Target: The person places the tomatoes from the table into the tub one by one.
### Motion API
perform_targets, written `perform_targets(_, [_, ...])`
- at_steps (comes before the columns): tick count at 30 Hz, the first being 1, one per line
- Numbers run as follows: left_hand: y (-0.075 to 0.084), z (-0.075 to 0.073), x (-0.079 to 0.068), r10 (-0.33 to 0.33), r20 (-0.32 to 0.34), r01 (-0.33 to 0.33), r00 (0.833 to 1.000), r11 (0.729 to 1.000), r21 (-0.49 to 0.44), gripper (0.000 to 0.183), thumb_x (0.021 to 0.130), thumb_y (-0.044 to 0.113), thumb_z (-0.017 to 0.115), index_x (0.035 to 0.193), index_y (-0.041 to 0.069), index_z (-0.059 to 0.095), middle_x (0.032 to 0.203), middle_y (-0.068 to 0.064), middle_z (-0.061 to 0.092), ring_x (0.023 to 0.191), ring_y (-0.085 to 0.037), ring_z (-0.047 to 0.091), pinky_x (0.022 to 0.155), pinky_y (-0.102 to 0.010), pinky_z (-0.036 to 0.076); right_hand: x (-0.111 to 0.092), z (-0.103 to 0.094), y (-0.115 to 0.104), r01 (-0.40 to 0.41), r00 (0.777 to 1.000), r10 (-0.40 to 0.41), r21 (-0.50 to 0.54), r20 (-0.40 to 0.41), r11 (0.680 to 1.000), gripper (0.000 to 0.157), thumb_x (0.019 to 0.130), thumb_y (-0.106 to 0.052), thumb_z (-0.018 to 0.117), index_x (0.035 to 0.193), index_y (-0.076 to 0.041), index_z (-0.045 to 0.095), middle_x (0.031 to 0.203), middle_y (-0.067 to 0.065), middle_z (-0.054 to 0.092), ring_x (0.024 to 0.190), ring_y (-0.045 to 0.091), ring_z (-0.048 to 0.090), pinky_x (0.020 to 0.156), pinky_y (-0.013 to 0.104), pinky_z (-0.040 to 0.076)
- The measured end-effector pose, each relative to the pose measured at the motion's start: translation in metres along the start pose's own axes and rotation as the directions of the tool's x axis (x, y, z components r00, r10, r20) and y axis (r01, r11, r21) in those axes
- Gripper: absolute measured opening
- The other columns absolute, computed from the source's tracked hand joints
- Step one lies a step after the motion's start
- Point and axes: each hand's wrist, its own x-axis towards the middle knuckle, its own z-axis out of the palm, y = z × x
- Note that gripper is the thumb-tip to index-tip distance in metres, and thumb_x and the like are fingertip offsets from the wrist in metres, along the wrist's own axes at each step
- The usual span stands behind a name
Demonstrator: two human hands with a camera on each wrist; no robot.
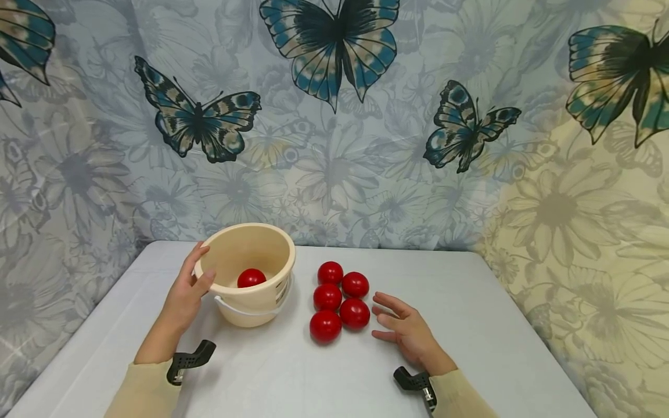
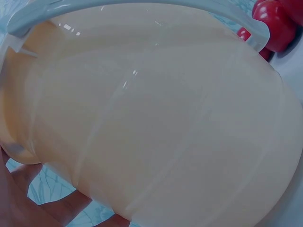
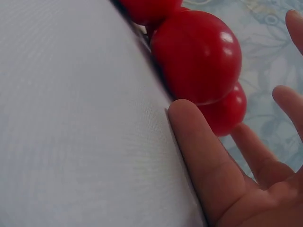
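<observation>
My left hand (image 1: 183, 299) grips the cream plastic bucket (image 1: 235, 247) at the left of its rim, with the thumb over the edge. The bucket leans a little, and one shiny red ball (image 1: 251, 277) lies inside. In the left wrist view the bucket's outer wall (image 2: 156, 113) fills most of the picture, with fingers against its lower side. Several more red balls (image 1: 327, 297) sit in a cluster on the table, right of the bucket. Beside that cluster, my right hand (image 1: 410, 334) is held with its fingers spread, holding nothing. Its thumb (image 3: 203, 156) points toward the nearest ball (image 3: 196, 56).
The table (image 1: 292, 383) has a white cover. A butterfly-patterned cloth (image 1: 334, 174) hangs behind and along both sides. The bucket's white handle (image 1: 251, 314) hangs down at its front. Each wrist wears a black camera mount (image 1: 190, 360).
</observation>
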Motion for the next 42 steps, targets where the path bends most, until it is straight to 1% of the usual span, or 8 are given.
perform_targets(7, [0.001, -0.001, 0.001, -0.002, 0.007, 0.002, 1.000, 0.999, -0.049, 0.057, 0.104, 0.010, 0.050, 0.155, 0.006, 0.024, 0.166, -0.010, -0.001, 0.141, -0.053, 0.017, 0.087, -0.009, 0.040, 0.003, 0.006, 0.004, 0.008, 1.000, -0.007, -0.047, 0.018, 0.999, 0.062, 0.093, 0.003, 0.065, 0.150, 0.002, 0.039, 0.154, 0.020, 0.035, 0.139, 0.044, 0.034, 0.086, 0.053, 0.052])
perform_targets(11, [0.001, -0.001, 0.002, -0.006, 0.012, 0.007, 1.000, 0.998, -0.061, 0.057, 0.104, 0.010, 0.050, 0.155, 0.006, 0.024, 0.166, -0.009, -0.002, 0.141, -0.052, 0.017, 0.087, -0.009, 0.040, 0.003, 0.012, 0.006, -0.001, 1.000, 0.003, -0.074, 0.023, 0.997, 0.064, 0.091, 0.002, 0.069, 0.149, 0.000, 0.042, 0.153, 0.021, 0.037, 0.137, 0.043, 0.037, 0.086, 0.050, 0.053])
perform_targets(17, [0.000, -0.001, 0.001, -0.002, 0.008, 0.002, 1.000, 0.998, -0.070, 0.057, 0.104, 0.010, 0.049, 0.155, 0.005, 0.023, 0.166, -0.011, -0.002, 0.141, -0.053, 0.017, 0.087, -0.009, 0.041, 0.001, 0.022, 0.005, -0.013, 1.000, 0.013, -0.095, 0.001, 0.995, 0.063, 0.088, -0.001, 0.073, 0.146, -0.003, 0.048, 0.151, 0.021, 0.040, 0.137, 0.042, 0.037, 0.086, 0.049, 0.054])
perform_targets(24, [-0.002, 0.002, 0.002, 0.000, 0.018, 0.001, 1.000, 0.995, -0.098, 0.057, 0.104, 0.007, 0.049, 0.155, 0.005, 0.023, 0.166, -0.007, -0.002, 0.142, -0.052, 0.015, 0.088, -0.009, 0.041, 0.000, 0.024, 0.007, -0.009, 1.000, 0.007, -0.104, -0.022, 0.995, 0.060, 0.088, -0.002, 0.074, 0.144, -0.005, 0.053, 0.150, 0.022, 0.040, 0.135, 0.043, 0.040, 0.085, 0.049, 0.054])
perform_targets(28, [-0.002, 0.002, 0.002, 0.002, 0.016, 0.000, 1.000, 0.996, -0.091, 0.058, 0.104, 0.007, 0.049, 0.155, 0.005, 0.023, 0.166, -0.009, -0.002, 0.142, -0.052, 0.015, 0.088, -0.009, 0.040, 0.000, 0.027, 0.009, -0.013, 1.000, 0.011, -0.126, -0.018, 0.992, 0.060, 0.088, -0.004, 0.075, 0.143, -0.007, 0.054, 0.152, 0.020, 0.037, 0.135, 0.044, 0.039, 0.085, 0.048, 0.054])
perform_targets(33, [0.000, 0.001, 0.002, 0.002, 0.012, -0.001, 1.000, 0.998, -0.069, 0.058, 0.104, 0.009, 0.050, 0.155, 0.005, 0.023, 0.166, -0.009, -0.002, 0.142, -0.051, 0.016, 0.089, -0.008, 0.038, 0.001, 0.033, 0.009, -0.013, 1.000, 0.010, -0.140, -0.022, 0.990, 0.060, 0.086, -0.003, 0.076, 0.142, -0.005, 0.055, 0.153, 0.022, 0.035, 0.136, 0.045, 0.037, 0.084, 0.047, 0.055])
perform_targets(39, [0.001, 0.001, 0.001, 0.007, 0.012, -0.006, 1.000, 0.997, -0.072, 0.058, 0.104, 0.008, 0.050, 0.155, 0.004, 0.023, 0.165, -0.011, -0.002, 0.142, -0.051, 0.016, 0.089, -0.008, 0.039, 0.003, 0.038, 0.007, -0.011, 0.999, 0.004, -0.169, -0.038, 0.986, 0.059, 0.085, -0.003, 0.078, 0.140, -0.005, 0.057, 0.152, 0.021, 0.037, 0.130, 0.043, 0.044, 0.082, 0.046, 0.056])
perform_targets(42, [0.001, 0.001, 0.001, 0.008, 0.010, -0.007, 1.000, 0.998, -0.066, 0.058, 0.104, 0.009, 0.050, 0.155, 0.004, 0.023, 0.166, -0.010, -0.002, 0.142, -0.051, 0.016, 0.090, -0.008, 0.038, 0.006, 0.040, 0.009, -0.013, 0.997, -0.002, -0.197, -0.078, 0.980, 0.054, 0.085, -0.004, 0.078, 0.136, -0.007, 0.061, 0.145, 0.021, 0.044, 0.123, 0.041, 0.050, 0.081, 0.045, 0.056])
